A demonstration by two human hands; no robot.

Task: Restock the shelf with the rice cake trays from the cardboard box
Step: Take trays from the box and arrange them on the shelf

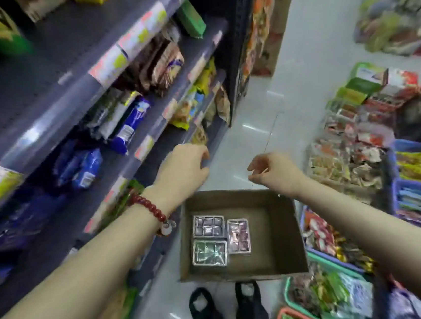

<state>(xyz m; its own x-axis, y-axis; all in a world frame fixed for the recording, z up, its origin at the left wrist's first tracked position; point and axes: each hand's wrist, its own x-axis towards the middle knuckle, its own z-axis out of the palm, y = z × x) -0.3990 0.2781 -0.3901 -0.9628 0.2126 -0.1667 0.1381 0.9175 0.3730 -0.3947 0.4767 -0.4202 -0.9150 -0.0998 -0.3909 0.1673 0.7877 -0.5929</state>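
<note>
- While both bare arms reach forward over the aisle, the left hand (183, 168) hangs palm down by the edge of a grey metal shelf (147, 129), its fingers loosely curled with nothing in them; whether they touch the shelf lip, the blur hides.
- A dark red bead bracelet (151, 210) with a pale charm circles the left wrist.
- The right hand (273, 170) floats apart from the left, above the far rim of the box, fingers loosely bent and holding nothing.
- Below the hands, an open brown cardboard box (275, 232) sits on the pale tiled floor (254, 119), just beside the shelving.
- Three clear plastic rice cake trays lie flat in the box's left part, edges touching: a purplish tray (208, 226) at the far side, a green tray (209, 252) nearer, and a pink tray (238, 236) on their right.
- Two black shoes (229, 311) stand just near the box.
- The shelves carry blue biscuit packets (131, 125) and brown wrapped packs (167, 65).
- On the right, coloured plastic baskets (320, 298) hold mixed snack packets.
</note>
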